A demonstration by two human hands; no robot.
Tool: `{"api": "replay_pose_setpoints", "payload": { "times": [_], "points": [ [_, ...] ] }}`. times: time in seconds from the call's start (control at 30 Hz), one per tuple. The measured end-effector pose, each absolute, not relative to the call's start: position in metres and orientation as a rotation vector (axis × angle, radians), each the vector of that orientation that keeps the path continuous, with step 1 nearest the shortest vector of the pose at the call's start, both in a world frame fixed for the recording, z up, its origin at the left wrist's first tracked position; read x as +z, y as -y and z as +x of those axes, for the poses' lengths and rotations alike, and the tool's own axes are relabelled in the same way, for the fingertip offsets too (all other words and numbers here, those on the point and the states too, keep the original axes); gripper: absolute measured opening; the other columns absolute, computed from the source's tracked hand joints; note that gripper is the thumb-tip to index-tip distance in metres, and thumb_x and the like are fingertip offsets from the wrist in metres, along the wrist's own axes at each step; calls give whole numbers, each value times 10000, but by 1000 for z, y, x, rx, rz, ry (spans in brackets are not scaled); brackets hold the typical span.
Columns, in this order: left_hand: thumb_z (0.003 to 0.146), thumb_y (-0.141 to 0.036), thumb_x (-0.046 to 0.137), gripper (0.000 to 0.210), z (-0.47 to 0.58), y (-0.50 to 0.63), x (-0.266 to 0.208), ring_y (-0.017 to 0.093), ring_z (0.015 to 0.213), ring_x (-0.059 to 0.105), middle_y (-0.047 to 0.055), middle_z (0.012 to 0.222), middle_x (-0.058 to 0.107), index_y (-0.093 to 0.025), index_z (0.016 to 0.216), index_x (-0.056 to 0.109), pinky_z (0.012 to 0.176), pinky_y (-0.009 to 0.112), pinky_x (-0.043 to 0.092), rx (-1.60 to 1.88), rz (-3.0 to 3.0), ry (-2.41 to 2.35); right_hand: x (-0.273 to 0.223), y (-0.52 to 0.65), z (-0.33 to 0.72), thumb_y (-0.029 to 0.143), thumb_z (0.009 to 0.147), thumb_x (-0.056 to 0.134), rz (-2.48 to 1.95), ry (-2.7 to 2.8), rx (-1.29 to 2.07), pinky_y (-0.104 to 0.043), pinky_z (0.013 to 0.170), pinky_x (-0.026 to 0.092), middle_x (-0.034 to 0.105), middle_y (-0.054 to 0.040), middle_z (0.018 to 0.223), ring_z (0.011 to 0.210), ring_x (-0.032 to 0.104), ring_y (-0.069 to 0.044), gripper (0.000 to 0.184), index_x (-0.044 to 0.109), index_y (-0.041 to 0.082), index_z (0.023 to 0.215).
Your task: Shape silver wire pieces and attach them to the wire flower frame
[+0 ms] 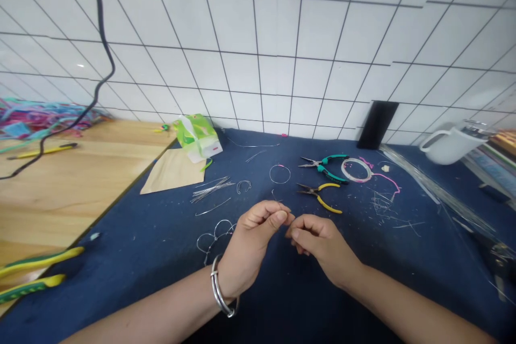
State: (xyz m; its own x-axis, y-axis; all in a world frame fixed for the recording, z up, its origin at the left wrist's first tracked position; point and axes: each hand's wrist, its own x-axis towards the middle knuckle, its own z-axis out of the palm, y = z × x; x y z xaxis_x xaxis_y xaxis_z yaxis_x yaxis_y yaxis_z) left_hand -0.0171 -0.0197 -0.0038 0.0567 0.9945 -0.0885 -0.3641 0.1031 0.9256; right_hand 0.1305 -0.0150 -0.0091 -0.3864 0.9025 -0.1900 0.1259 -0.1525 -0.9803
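Head view: one bench (153, 279), dark blue top, with two bare hands at work in the centre of the frame.

Left hand (255, 234), one: fingers pinched tight, thumb against forefinger, on one thin wire (274, 194), whose hooked end shows just above the fingertips at centre. One silver bangle (217, 290) on the wrist.

Right hand (318, 242), one: fingers curled inward, thumb near forefinger, tips just beside those of the left; whether they grip the wire cannot be told.

Pliers, two, right of centre: teal-handled pliers (322, 164), one; yellow-handled pliers (316, 191), one, nearer the hands.

Wire ring (289, 174), one, lying flat at centre, left of the pliers.

Linked wire loops (202, 235), one group, partly behind the left wrist; full count hidden.

Straight wires (213, 190), one bundle, left of centre; too fine to count.

White coil (357, 179), one, right of centre, with pink cord (387, 177) beside it.

Green packet (197, 131), one, left of centre, overlapping one brown sheet (173, 172).

White mug (445, 148), one, right edge.

Black block (378, 124), one, upright, against the tiled wall (274, 27).

Yellow-and-green handles (44, 259), two, lower left.
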Motion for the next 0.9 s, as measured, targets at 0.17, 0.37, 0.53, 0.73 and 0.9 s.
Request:
{"api": "replay_pose_setpoints", "payload": {
  "times": [0.17, 0.37, 0.53, 0.73, 0.9],
  "points": [
    [783, -162, 602, 30, -19, 18, -5, 119, 749, 575, -2, 781, 618, -177, 782, 629, 714, 241, 449, 1294, 968, -933, -9, 16, 132, 171, 790, 506, -1120, 1469, 1595, -212, 544, 356, 515, 28, 629, 581, 454, -84, 107, 574, 167, 707],
    [777, -160, 606, 33, -20, 20, -4, 124, 741, 579, 0, 773, 622, -178, 763, 631, 702, 242, 461, 1299, 1004, -943, -9, 17, 132, 169, 784, 512, -1075, 1404, 1627, -223, 551, 352, 507, 26, 630, 582, 444, -88, 102, 560, 163, 694],
    [793, -168, 587, 36, -20, 20, -3, 124, 702, 564, 5, 718, 618, -174, 792, 623, 676, 245, 460, 1290, 1034, -945, -10, 18, 130, 211, 784, 539, -1041, 1281, 1766, -219, 533, 343, 519, 23, 621, 553, 448, -82, 99, 582, 155, 715],
    [805, -164, 576, 39, -20, 20, -3, 118, 693, 560, 5, 726, 615, -172, 802, 614, 679, 242, 457, 1289, 1044, -930, -11, 17, 130, 207, 791, 538, -1001, 1227, 1835, -214, 535, 336, 538, 13, 644, 556, 458, -76, 98, 597, 147, 740],
    [811, -164, 570, 61, -22, 21, -3, 129, 719, 565, 10, 760, 618, -186, 779, 617, 701, 260, 463, 1277, 1135, -953, -8, 17, 131, 232, 776, 558, -992, 1257, 1783, -216, 538, 341, 508, 24, 637, 564, 438, -83, 114, 550, 160, 688]
  ]
}}
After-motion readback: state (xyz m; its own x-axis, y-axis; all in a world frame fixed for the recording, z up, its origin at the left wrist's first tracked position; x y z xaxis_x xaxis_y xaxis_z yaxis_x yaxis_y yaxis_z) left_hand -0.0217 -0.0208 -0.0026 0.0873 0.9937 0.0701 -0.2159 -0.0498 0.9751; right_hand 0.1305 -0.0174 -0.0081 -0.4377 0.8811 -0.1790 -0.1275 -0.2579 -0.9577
